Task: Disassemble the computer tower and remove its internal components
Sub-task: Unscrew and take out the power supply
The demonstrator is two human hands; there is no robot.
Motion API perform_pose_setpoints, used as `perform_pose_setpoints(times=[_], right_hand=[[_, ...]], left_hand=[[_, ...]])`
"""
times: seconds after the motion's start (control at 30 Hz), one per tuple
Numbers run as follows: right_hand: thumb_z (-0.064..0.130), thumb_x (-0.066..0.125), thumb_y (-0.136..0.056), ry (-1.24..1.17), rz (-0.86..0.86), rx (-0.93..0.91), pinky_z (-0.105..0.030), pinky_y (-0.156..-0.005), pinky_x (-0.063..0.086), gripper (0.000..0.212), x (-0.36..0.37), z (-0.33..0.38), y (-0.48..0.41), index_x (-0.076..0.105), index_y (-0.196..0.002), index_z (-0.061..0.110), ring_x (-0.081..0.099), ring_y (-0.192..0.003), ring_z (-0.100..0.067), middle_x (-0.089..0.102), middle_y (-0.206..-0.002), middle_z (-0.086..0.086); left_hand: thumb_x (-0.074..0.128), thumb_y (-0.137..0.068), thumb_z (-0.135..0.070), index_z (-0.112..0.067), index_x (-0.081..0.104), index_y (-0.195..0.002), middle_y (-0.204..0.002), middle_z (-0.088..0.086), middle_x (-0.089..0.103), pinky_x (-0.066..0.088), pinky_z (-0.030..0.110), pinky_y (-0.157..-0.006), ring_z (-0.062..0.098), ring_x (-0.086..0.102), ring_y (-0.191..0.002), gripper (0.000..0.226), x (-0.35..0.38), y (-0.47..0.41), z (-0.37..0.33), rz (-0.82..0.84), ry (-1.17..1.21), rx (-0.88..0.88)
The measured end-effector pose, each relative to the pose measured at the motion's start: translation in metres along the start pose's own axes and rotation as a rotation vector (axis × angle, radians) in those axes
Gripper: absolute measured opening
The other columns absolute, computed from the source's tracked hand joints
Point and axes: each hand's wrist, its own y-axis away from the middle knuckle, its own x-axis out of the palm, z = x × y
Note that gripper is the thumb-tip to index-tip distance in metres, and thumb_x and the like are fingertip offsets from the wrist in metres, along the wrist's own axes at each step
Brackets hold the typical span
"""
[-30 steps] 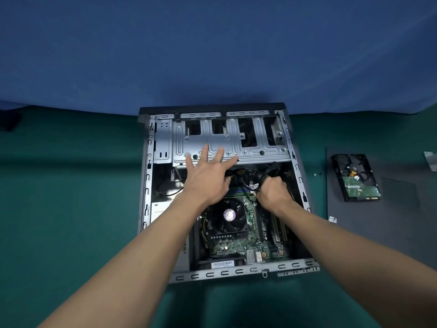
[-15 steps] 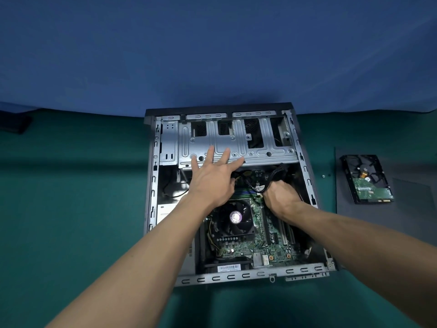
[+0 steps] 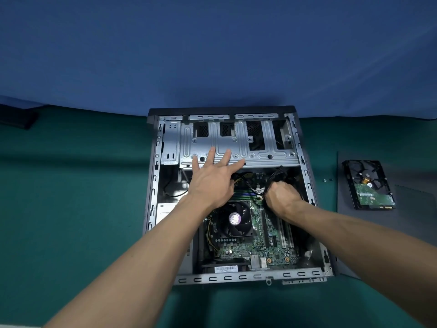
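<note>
The open computer tower (image 3: 151,197) lies on its side on the green table. Inside it I see the green motherboard (image 3: 267,247) with a black CPU fan (image 3: 234,220). A silver drive cage (image 3: 238,147) spans the far part of the case. My left hand (image 3: 212,178) lies flat with spread straight fingers, fingertips pressing on the cage's near edge. My right hand (image 3: 281,196) is curled into a fist round a bundle of black cables (image 3: 275,176) just below the cage, right of centre. What the cables plug into is hidden by the fist.
A removed hard drive (image 3: 369,185) lies circuit side up on a dark side panel (image 3: 416,223) right of the case. A small screw (image 3: 324,180) sits beside the panel's far left corner. A blue backdrop hangs behind the table.
Both hands keep their places on the cage and the cables. The view has shifted slightly, so the case sits a little more to the right in frame.
</note>
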Motion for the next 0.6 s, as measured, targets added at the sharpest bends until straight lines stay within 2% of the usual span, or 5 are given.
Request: perform_pose_setpoints(times=[0.07, 0.13, 0.33, 0.5, 0.6], right_hand=[[0.005, 0.036, -0.097, -0.022, -0.008, 0.021, -0.025, -0.070, 0.052, 0.028, -0.004, -0.001, -0.004, 0.064, -0.101, 0.001, 0.065, -0.077, -0.021, 0.069, -0.089, -0.010], [0.004, 0.037, -0.097, -0.026, -0.011, 0.026, -0.026, -0.072, 0.053, 0.028, -0.004, 0.000, -0.003, 0.064, -0.101, 0.001, 0.067, -0.081, -0.022, 0.070, -0.092, -0.011], [0.005, 0.041, -0.096, 0.031, 0.026, -0.013, -0.026, -0.069, 0.054, 0.030, 0.002, 0.000, 0.002, 0.070, -0.094, 0.003, 0.060, -0.066, -0.020, 0.062, -0.073, -0.005], [0.001, 0.036, -0.096, -0.028, 0.009, 0.009, -0.025, -0.063, 0.042, 0.029, -0.002, 0.000, -0.003, 0.065, -0.100, 0.000, 0.051, -0.066, -0.019, 0.068, -0.090, -0.011], [0.002, 0.039, -0.095, 0.076, -0.006, -0.055, -0.024, -0.056, 0.045, 0.032, 0.006, 0.001, 0.005, 0.070, -0.088, 0.004, 0.060, -0.061, -0.020, 0.064, -0.070, -0.005]], left_hand=[[0.046, -0.098, -0.026, -0.044, 0.014, -0.150, -0.162, -0.003, 0.005, 0.001, 0.065, -0.114, 0.031, -0.005, -0.148, 0.064, 0.000, 0.000, 0.000, 0.007, -0.001, 0.000], [0.046, -0.098, -0.026, -0.044, 0.014, -0.150, -0.162, -0.004, 0.006, 0.001, 0.064, -0.114, 0.031, -0.005, -0.148, 0.063, 0.000, 0.001, 0.000, 0.001, 0.000, -0.002], [0.046, -0.098, -0.025, -0.044, 0.013, -0.150, -0.162, -0.004, 0.005, 0.000, 0.065, -0.114, 0.031, -0.006, -0.148, 0.064, 0.002, 0.001, 0.000, -0.003, -0.001, 0.001], [0.047, -0.097, -0.025, -0.043, 0.015, -0.150, -0.161, -0.003, 0.006, 0.000, 0.065, -0.113, 0.031, -0.005, -0.148, 0.064, 0.004, 0.000, 0.001, -0.017, -0.003, 0.007], [0.046, -0.097, -0.025, -0.044, 0.014, -0.150, -0.161, -0.003, 0.006, 0.000, 0.065, -0.113, 0.031, -0.005, -0.148, 0.064, 0.006, 0.000, 0.001, -0.028, -0.006, 0.007]])
